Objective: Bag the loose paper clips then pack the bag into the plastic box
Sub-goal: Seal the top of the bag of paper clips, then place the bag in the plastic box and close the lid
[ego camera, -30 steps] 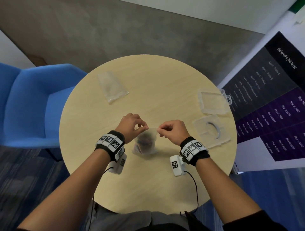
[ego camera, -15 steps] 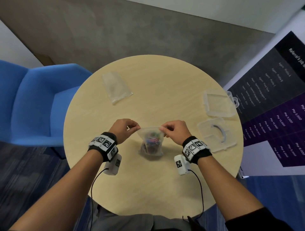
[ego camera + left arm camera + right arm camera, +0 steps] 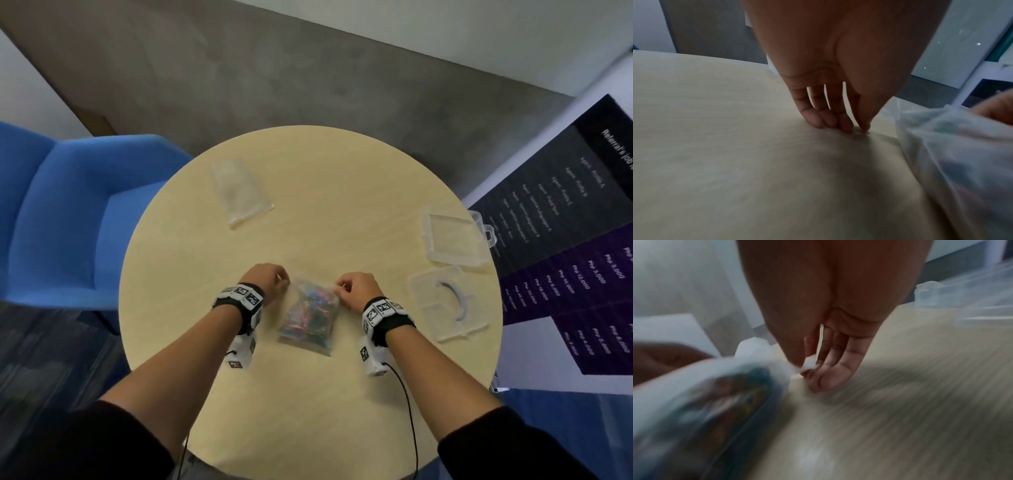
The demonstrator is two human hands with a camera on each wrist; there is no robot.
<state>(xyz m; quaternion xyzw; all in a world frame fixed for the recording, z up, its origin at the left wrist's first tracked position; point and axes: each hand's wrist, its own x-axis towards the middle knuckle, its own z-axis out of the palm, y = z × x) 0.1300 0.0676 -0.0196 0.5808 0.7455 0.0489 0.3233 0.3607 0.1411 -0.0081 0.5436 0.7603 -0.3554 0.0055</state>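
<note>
The bag (image 3: 310,317) of paper clips lies on the table (image 3: 342,212) between 2 hands, right hand (image 3: 356,291) pinching its top corner, left hand (image 3: 265,286) seemingly likewise; limp, slippery film, so grip the sealed rim.

On the round desk (image 3: 308,411) lie two clear plastic bags: one filled with coloured paper clips (image 3: 310,317), too many and too blurred to count, and one flat empty bag (image 3: 241,192). Two clear plastic box halves: one (image 3: 454,245), another (image 3: 445,308). Two hands: left hand (image 3: 265,282), right hand (image 3: 356,289). One blue chair (image 3: 68,212).
</note>
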